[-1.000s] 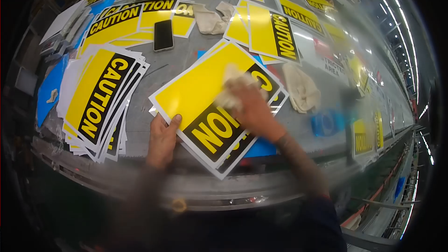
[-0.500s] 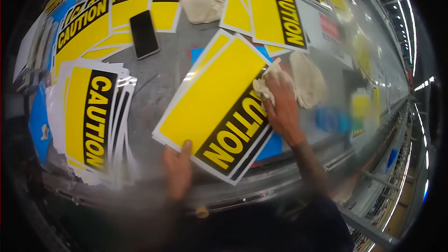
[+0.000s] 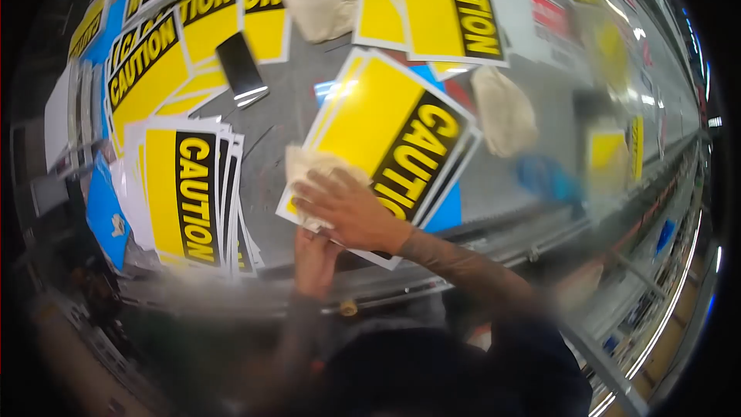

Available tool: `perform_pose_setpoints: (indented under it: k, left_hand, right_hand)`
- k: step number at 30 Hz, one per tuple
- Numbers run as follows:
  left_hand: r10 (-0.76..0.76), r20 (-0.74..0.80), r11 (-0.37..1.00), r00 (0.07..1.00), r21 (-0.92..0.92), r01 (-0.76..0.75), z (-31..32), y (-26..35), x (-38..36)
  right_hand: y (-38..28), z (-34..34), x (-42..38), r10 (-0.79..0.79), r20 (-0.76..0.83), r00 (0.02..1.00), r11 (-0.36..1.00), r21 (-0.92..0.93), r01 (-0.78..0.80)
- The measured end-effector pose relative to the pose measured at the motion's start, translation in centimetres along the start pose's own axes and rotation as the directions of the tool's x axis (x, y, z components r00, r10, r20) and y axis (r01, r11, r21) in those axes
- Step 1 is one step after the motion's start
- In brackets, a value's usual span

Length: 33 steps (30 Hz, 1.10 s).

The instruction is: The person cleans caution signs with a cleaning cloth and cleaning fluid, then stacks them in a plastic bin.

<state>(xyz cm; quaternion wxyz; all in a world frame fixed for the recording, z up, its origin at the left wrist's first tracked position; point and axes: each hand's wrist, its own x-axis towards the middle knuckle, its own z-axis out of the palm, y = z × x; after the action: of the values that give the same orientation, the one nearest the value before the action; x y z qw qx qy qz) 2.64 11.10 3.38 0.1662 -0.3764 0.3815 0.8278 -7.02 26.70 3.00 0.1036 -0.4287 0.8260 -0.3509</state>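
Observation:
A yellow and black caution sign [image 3: 370,123] lies tilted on a small stack of similar signs in front of me. My right hand [image 3: 343,205] presses a cream cloth [image 3: 320,164] onto the sign's near-left corner, fingers laid over the cloth. Just below it, my left hand [image 3: 316,262] holds the sign's near edge; its fingertips are partly hidden by the right hand and the cloth. A blue sheet [image 3: 445,205] shows from under the signs.
A pile of caution signs [image 3: 193,201] stands at the left. Further back are a phone [image 3: 241,66], more caution signs [image 3: 444,11] and a cream cloth [image 3: 312,4]. Another cream cloth [image 3: 503,112] lies to the right, near a blurred blue object [image 3: 548,177]. The table's metal edge [image 3: 494,259] runs along the front.
My right hand has swept the cloth from the sign's far-right corner to its near-left corner, beside my left hand. The left hand stays at the near edge. The view has shifted slightly.

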Motion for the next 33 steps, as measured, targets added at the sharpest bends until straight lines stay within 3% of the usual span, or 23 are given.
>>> perform_pose_setpoints:
  k: [2, 3, 4, 6, 8, 10, 12, 14, 15, 16, 17, 18, 19, 20, 22, 24, 25, 26, 28, 30, 32, 33]
  left_hand:
    - [0.035, -0.018, 0.999, 0.999, -0.040, -0.036, 1.6, 0.5, -0.6]
    - [0.015, -0.078, 0.999, 0.997, -0.044, -0.018, 2.6, 1.0, -1.0]
    - [0.014, -0.086, 0.999, 0.996, -0.029, -0.017, 2.9, 1.2, -1.2]
    - [0.024, -0.111, 1.000, 0.994, -0.008, -0.025, 2.2, 0.8, -0.5]
    - [0.044, -0.086, 0.999, 0.995, -0.010, -0.045, 1.8, 0.7, -0.1]
    - [0.045, -0.072, 0.999, 0.996, -0.020, -0.046, 1.5, 0.4, 0.1]
    - [0.033, -0.042, 0.999, 0.999, -0.001, -0.033, 2.0, 0.5, 0.1]
    - [0.077, 0.014, 0.997, 0.997, -0.002, -0.077, 2.0, 0.6, -0.1]
    - [0.087, 0.029, 0.996, 0.996, -0.016, -0.087, 2.3, 0.4, -0.2]
    - [0.114, 0.027, 0.993, 0.993, -0.006, -0.114, 1.8, 0.0, -0.3]
    - [0.048, -0.049, 0.999, 0.998, 0.005, -0.047, 1.1, 0.2, -0.8]
    - [0.062, -0.086, 0.998, 0.994, -0.008, -0.063, 0.5, 0.2, -1.7]
    - [0.029, -0.060, 0.999, 0.998, 0.036, -0.027, 1.2, 2.5, -3.9]
    - [0.046, -0.019, 0.998, 0.999, -0.049, -0.046, 1.0, 3.7, -5.7]
    - [0.153, -0.028, 0.985, 0.988, -0.074, -0.155, -0.9, 5.8, -9.3]
    - [0.234, -0.089, 0.958, 0.968, -0.147, -0.246, -4.4, 9.1, -12.2]
    - [0.282, -0.140, 0.937, 0.949, -0.171, -0.304, -6.8, 10.4, -12.9]
    - [0.296, -0.172, 0.934, 0.940, -0.153, -0.322, -10.0, 11.5, -12.9]
    - [0.300, -0.236, 0.936, 0.924, -0.115, -0.333, -17.2, 13.2, -11.6]
    - [0.354, -0.268, 0.911, 0.896, -0.115, -0.395, -21.9, 15.2, -10.4]
    - [0.421, -0.295, 0.881, 0.857, -0.089, -0.464, -25.5, 16.8, -8.7]
    - [0.403, -0.347, 0.910, 0.847, 0.057, -0.410, -27.4, 16.8, -8.2]
  right_hand:
    - [1.8, -2.2, -0.9, 0.244, -0.107, 0.964, 0.970, 0.019, -0.243]
    - [4.2, -4.0, -2.3, 0.279, -0.312, 0.908, 0.939, -0.110, -0.326]
    - [6.4, -6.2, -3.8, 0.365, -0.406, 0.838, 0.845, -0.232, -0.481]
    - [9.3, -10.1, -7.7, 0.473, -0.423, 0.773, 0.748, -0.271, -0.606]
    - [7.7, -9.6, -9.0, 0.498, -0.422, 0.758, 0.729, -0.270, -0.629]
    - [3.9, -4.4, -10.5, 0.502, -0.293, 0.813, 0.814, -0.155, -0.559]
    - [-2.3, -1.1, -11.4, 0.372, -0.115, 0.921, 0.921, -0.080, -0.382]
    - [-5.3, -2.5, -11.2, 0.237, 0.076, 0.969, 0.971, -0.005, -0.237]
    - [-2.6, -0.4, -12.4, 0.265, -0.068, 0.962, 0.963, 0.071, -0.260]
    - [-0.9, -1.3, -12.5, 0.402, -0.135, 0.906, 0.915, 0.018, -0.403]
    - [1.1, -3.2, -12.7, 0.483, -0.188, 0.855, 0.871, 0.002, -0.492]
    - [3.4, -4.6, -12.5, 0.556, -0.260, 0.790, 0.759, -0.229, -0.610]
    - [6.2, -6.6, -12.5, 0.559, -0.312, 0.768, 0.759, -0.182, -0.626]
    - [7.8, -8.6, -12.6, 0.557, -0.326, 0.764, 0.762, -0.165, -0.626]
    - [4.4, -13.3, -9.6, 0.615, -0.462, 0.639, 0.657, -0.147, -0.739]
    - [1.8, -12.7, -7.3, 0.560, -0.627, 0.541, 0.723, 0.051, -0.689]
    - [-1.2, -12.1, -5.0, 0.623, -0.604, 0.497, 0.718, 0.188, -0.670]
    - [-3.8, -10.1, -2.4, 0.614, -0.586, 0.529, 0.776, 0.327, -0.539]
    - [-8.1, -4.0, 2.5, 0.787, -0.339, 0.515, 0.608, 0.565, -0.558]
    - [-11.4, 2.1, 7.4, 0.679, -0.293, 0.673, 0.730, 0.358, -0.581]
    - [-12.0, 6.8, 13.1, 0.480, -0.366, 0.797, 0.873, 0.116, -0.473]
    - [-12.2, 7.7, 16.6, 0.431, -0.384, 0.817, 0.893, 0.051, -0.447]
